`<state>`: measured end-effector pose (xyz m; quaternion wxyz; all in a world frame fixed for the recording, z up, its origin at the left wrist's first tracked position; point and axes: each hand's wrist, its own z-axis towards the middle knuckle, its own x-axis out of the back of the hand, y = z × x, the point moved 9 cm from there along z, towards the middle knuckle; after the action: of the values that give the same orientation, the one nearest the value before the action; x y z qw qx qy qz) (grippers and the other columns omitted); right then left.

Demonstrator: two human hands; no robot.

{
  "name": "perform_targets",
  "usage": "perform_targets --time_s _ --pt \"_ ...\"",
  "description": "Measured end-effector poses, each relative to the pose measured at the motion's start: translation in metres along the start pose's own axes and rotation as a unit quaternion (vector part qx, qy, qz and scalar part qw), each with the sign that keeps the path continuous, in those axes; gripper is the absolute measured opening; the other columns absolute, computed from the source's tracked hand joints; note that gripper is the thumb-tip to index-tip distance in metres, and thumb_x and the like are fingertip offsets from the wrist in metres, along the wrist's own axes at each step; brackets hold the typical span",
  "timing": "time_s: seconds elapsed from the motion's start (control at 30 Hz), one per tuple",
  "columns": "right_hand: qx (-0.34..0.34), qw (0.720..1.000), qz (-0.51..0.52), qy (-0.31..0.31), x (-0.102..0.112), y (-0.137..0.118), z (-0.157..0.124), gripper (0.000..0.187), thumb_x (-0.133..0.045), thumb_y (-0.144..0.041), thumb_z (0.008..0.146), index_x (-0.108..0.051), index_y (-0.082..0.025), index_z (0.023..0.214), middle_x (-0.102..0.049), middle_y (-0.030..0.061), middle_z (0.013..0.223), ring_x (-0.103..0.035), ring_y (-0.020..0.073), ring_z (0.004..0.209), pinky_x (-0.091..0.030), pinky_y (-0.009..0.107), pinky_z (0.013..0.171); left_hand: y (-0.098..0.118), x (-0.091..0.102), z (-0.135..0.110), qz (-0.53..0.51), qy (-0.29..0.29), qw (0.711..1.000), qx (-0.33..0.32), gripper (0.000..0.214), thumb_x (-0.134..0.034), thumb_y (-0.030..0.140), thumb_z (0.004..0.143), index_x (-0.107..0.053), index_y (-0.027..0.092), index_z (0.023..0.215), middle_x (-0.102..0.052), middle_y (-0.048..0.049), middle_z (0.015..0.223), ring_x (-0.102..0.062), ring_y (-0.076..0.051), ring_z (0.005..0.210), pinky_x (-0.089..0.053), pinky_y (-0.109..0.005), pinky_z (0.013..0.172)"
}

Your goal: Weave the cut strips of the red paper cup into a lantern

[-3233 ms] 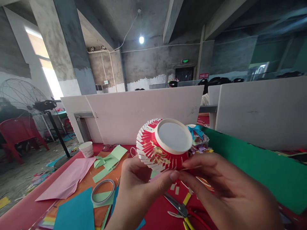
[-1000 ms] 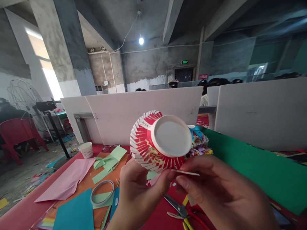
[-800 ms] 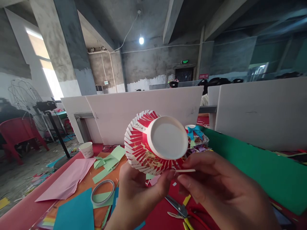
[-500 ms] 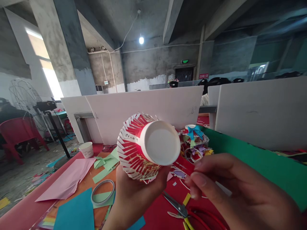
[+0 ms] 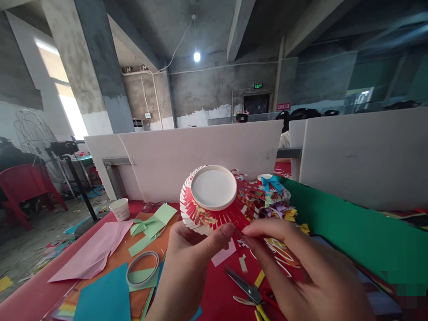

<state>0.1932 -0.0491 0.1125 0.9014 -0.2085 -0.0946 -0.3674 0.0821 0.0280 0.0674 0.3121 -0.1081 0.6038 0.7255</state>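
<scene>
A paper cup [image 5: 214, 188] has its wall cut into many narrow red-and-white strips, which fan out round its base. The white base faces me. My left hand [image 5: 190, 263] is closed on it from below, the thumb lying along the lower right strips. At that same lower right edge, my right hand [image 5: 301, 258] pinches a red strip between thumb and forefinger; its tip is hidden by the fingers. Scissors [image 5: 246, 286] with red and yellow handles lie on the red tabletop under my right hand, their handles partly covered.
Left on the table are a roll of tape [image 5: 129, 273], blue paper [image 5: 102, 294], pink paper [image 5: 92, 252], green paper [image 5: 147, 238] and another paper cup [image 5: 119, 209]. Behind on the right stands a decorated cup with a blue bow [image 5: 272, 183]. A white partition [image 5: 200, 147] borders the back.
The cup has tipped so that its base faces more upward, and my left thumb has moved onto its strips. My right hand has come left to the cup's lower edge.
</scene>
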Motion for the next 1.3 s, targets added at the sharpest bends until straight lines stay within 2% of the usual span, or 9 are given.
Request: perform_targets --time_s 0.07,0.23,0.47,0.67,0.83,0.97,1.07,1.17,1.3 --pt "0.015 1.000 -0.007 -0.010 -0.002 -0.003 0.000 0.022 -0.056 -0.005 0.084 -0.055 -0.025 0.094 -0.069 -0.0055 0.084 -0.065 0.0066 0.074 -0.050 0.010 0.073 0.000 0.001 0.000 0.002 0.002 1.000 0.001 0.008 -0.075 0.012 0.071 -0.078 0.017 0.065 -0.077 -0.0015 0.068 -0.069 -0.015 0.067 -0.055 -0.021 0.066" --pt "0.026 0.999 0.007 -0.021 -0.007 -0.004 -0.001 0.020 -0.058 -0.005 0.084 -0.056 -0.024 0.092 -0.069 -0.0070 0.082 -0.065 0.0037 0.071 -0.047 0.006 0.072 -0.002 -0.001 0.001 -0.023 -0.013 1.000 0.012 0.009 -0.075 0.011 0.070 -0.080 0.019 0.068 -0.078 -0.0031 0.070 -0.072 -0.021 0.078 -0.056 -0.030 0.077" --pt "0.036 0.998 0.020 -0.036 -0.010 -0.006 -0.001 0.023 -0.060 -0.004 0.082 -0.056 -0.023 0.093 -0.068 -0.0062 0.081 -0.065 0.0030 0.072 -0.046 0.005 0.071 -0.001 -0.004 -0.001 -0.038 -0.008 0.999 -0.009 0.012 -0.074 0.011 0.071 -0.080 0.021 0.071 -0.080 -0.0035 0.077 -0.072 -0.022 0.081 -0.055 -0.032 0.079" --pt "0.060 0.998 -0.014 -0.017 -0.007 -0.005 -0.004 0.022 -0.059 -0.004 0.083 -0.058 -0.023 0.093 -0.066 -0.0021 0.089 -0.064 0.0075 0.083 -0.049 0.010 0.079 -0.003 0.001 0.003 0.027 -0.007 0.999 -0.046 0.008 -0.075 0.015 0.073 -0.080 0.020 0.078 -0.079 -0.0028 0.077 -0.072 -0.021 0.081 -0.056 -0.029 0.077" --pt "-0.030 0.997 0.070 0.028 -0.006 0.008 -0.001 0.019 -0.060 -0.007 0.080 -0.058 -0.026 0.084 -0.065 -0.0035 0.085 -0.064 0.0102 0.078 -0.052 0.014 0.066 0.004 0.003 0.005 0.070 -0.012 0.993 -0.090 0.009 -0.074 0.014 0.074 -0.079 0.022 0.073 -0.079 -0.0009 0.078 -0.071 -0.020 0.083 -0.058 -0.028 0.076" --pt "-0.108 0.983 0.145 0.038 -0.013 0.021 0.000 0.018 -0.060 -0.009 0.078 -0.059 -0.027 0.078 -0.065 -0.0058 0.077 -0.064 0.0100 0.072 -0.054 0.013 0.064 0.005 0.003 0.006 0.077 -0.022 0.993 -0.088 0.007 -0.075 0.016 0.072 -0.078 0.022 0.073 -0.079 -0.0017 0.080 -0.071 -0.021 0.083 -0.058 -0.030 0.077" --pt "-0.140 0.975 0.168 0.040 -0.017 0.031 -0.003 0.019 -0.061 -0.010 0.078 -0.059 -0.029 0.081 -0.068 -0.0064 0.076 -0.067 0.0094 0.069 -0.056 0.010 0.062 0.004 0.005 0.006 0.098 -0.016 0.991 -0.087 0.001 -0.077 0.018 0.070 -0.076 0.019 0.070 -0.078 -0.0023 0.076 -0.070 -0.020 0.077 -0.058 -0.029 0.073" --pt "-0.155 0.971 0.179 0.031 -0.018 0.036 -0.007 0.020 -0.061 -0.012 0.080 -0.061 -0.030 0.088 -0.070 -0.0059 0.079 -0.071 0.0105 0.071 -0.058 0.011 0.064 0.005 0.011 0.004 0.101 0.020 0.991 -0.089 0.008 -0.080 0.015 0.064 -0.074 0.019 0.064 -0.076 -0.0006 0.069 -0.070 -0.018 0.072 -0.057 -0.023 0.068" --pt "-0.164 0.970 0.175 0.042 -0.014 0.035 -0.008 0.017 -0.060 -0.014 0.083 -0.062 -0.030 0.086 -0.069 -0.0059 0.078 -0.071 0.0097 0.071 -0.058 0.009 0.064 0.003 0.013 0.003 0.078 0.034 0.994 -0.063 0.024 -0.083 0.007 0.054 -0.076 0.021 0.072 -0.079 0.0001 0.073 -0.073 -0.019 0.073 -0.059 -0.024 0.067"
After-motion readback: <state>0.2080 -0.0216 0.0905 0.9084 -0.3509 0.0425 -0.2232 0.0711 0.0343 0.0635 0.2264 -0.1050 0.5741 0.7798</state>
